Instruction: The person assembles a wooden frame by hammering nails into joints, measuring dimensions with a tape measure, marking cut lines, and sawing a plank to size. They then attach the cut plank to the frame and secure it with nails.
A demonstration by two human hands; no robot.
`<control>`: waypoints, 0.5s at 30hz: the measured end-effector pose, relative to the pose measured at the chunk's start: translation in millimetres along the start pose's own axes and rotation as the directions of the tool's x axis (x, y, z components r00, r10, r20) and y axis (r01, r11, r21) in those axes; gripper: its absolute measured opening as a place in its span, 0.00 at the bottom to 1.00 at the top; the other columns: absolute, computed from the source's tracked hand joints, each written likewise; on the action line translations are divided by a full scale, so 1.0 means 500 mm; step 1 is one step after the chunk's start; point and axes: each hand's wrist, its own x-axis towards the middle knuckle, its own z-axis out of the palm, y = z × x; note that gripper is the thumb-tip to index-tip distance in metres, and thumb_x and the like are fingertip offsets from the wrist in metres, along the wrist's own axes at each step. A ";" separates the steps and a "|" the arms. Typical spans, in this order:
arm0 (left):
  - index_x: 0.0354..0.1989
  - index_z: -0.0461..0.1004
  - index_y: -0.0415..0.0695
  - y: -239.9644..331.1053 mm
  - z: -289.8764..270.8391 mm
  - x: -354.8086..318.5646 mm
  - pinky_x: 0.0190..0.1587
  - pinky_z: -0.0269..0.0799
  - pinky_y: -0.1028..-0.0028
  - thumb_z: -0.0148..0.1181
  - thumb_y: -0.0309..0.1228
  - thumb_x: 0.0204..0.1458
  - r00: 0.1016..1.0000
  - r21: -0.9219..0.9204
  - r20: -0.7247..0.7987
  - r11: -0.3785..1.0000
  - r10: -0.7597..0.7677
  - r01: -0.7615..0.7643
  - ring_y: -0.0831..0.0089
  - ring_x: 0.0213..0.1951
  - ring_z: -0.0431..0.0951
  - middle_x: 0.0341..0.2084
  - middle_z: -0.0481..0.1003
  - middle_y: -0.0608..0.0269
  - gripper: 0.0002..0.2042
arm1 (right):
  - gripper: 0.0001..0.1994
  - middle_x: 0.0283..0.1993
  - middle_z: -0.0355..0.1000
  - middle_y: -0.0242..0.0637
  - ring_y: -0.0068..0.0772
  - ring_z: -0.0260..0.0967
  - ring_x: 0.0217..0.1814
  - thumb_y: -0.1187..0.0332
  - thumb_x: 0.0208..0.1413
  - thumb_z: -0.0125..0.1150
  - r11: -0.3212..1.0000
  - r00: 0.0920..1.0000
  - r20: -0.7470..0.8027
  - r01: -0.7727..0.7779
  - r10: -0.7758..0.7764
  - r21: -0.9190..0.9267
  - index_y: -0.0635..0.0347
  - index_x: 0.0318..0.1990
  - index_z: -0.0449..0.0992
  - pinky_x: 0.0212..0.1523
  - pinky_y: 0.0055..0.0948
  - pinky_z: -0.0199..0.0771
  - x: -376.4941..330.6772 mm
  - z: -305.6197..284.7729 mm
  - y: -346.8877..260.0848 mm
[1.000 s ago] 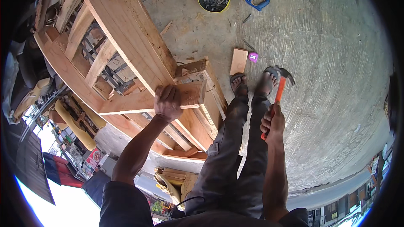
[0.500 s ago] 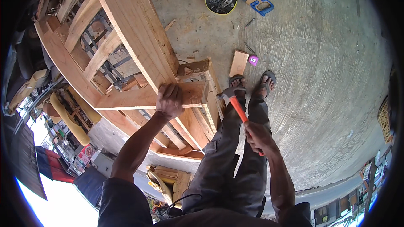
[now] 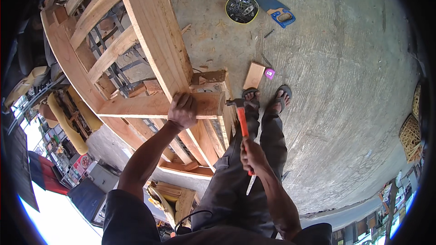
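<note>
A large wooden frame of planks and curved slats stands to my left. My left hand is closed round its short cross board, where that meets a long plank. In my right hand is a hammer with an orange handle and dark head, gripped low on the handle. The hammer's head is level with the cross board's right end and very close to it; whether they touch I cannot tell. A thin pale pointed piece shows below my right fist.
On the concrete floor ahead lie a handsaw with a blue handle, a bowl of nails and metal bits, a short wood block and a purple tape measure. A woven basket is at the far right.
The hammer has swung left and its head now sits by the board's end, with my right hand shifted left too. My left hand keeps its hold on the board.
</note>
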 end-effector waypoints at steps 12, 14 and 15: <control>0.27 0.75 0.41 0.015 -0.011 -0.035 0.60 0.59 0.64 0.54 0.35 0.35 0.999 -0.019 0.021 0.999 -0.033 0.033 0.66 0.42 0.74 0.29 0.76 0.57 0.12 | 0.20 0.15 0.51 0.21 0.17 0.45 0.10 0.44 0.65 0.47 0.925 0.949 0.199 -0.166 0.244 -0.341 0.49 0.30 0.64 0.10 0.25 0.48 -0.059 -0.098 0.046; 0.27 0.75 0.41 0.013 -0.002 -0.033 0.60 0.58 0.62 0.54 0.35 0.36 1.000 -0.012 -0.011 1.000 -0.021 0.021 0.65 0.42 0.74 0.30 0.76 0.57 0.12 | 0.20 0.15 0.50 0.21 0.16 0.45 0.09 0.45 0.65 0.47 0.971 0.992 0.061 0.092 -0.108 0.222 0.48 0.29 0.61 0.09 0.24 0.49 -0.013 -0.077 0.070; 0.27 0.75 0.41 0.014 -0.001 -0.031 0.58 0.59 0.62 0.54 0.35 0.37 1.000 -0.017 0.011 1.000 -0.019 0.019 0.65 0.42 0.74 0.29 0.76 0.58 0.11 | 0.20 0.15 0.50 0.20 0.16 0.44 0.09 0.46 0.65 0.47 0.858 0.965 -0.119 0.261 -0.233 0.442 0.48 0.29 0.60 0.09 0.23 0.49 0.001 -0.037 0.093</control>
